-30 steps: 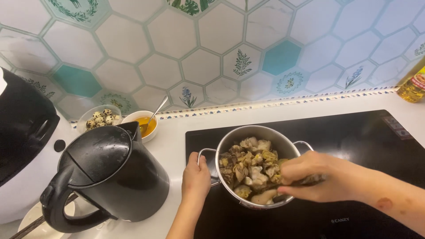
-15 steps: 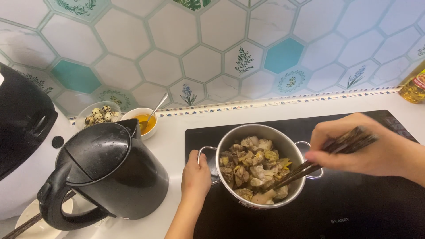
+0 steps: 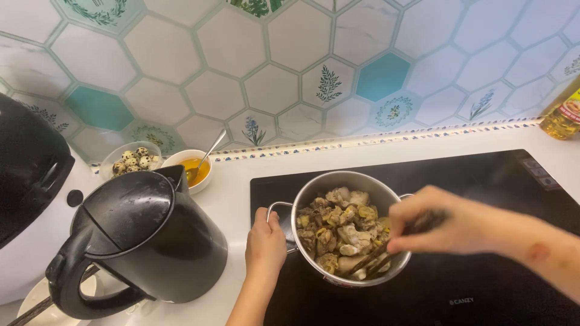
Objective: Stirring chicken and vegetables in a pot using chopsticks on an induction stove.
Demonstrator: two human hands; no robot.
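Over the steel pot (image 3: 347, 232), right hand (image 3: 438, 220) closed around chopsticks (image 3: 386, 250), left hand (image 3: 264, 244) gripping the handle (image 3: 277, 208)

A bottle (image 3: 563, 116) of yellow oil stands at the far right edge, on the white counter against the tiled wall, cut off by the frame; its label (image 3: 571, 110) is red and yellow. Near the front of the black hob (image 3: 483, 175), a small pale printed mark (image 3: 462, 301) shows.
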